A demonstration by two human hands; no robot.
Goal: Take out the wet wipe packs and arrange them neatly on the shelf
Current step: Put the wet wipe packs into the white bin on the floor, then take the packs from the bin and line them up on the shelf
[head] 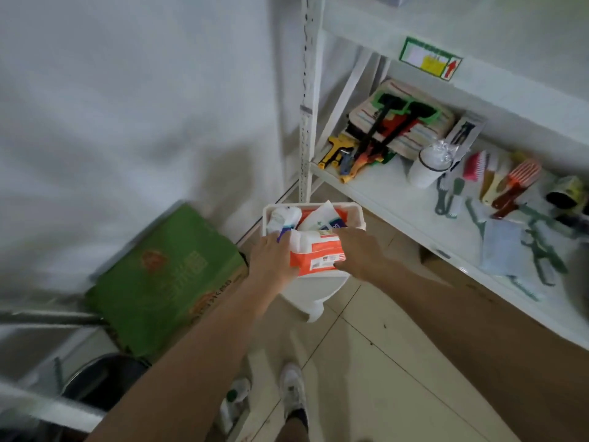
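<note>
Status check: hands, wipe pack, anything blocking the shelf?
Left hand and right hand grip orange wipe pack over white bin. Shelf crowded with brushes.

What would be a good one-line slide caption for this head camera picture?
Both hands, left and right, grip an orange wet wipe pack over a white basket beside the shelf.

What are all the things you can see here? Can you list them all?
basket: one, white, on the floor by the shelf
orange wipe pack: one, orange and white, above the basket
other packs: several, mostly white, in the basket
shelf: one, white, right
brushes: several, mixed colours, on the shelf
green box: one, on the floor, left
shoe: one, white, bottom
left hand: grips the orange pack
right hand: grips the orange pack
</note>
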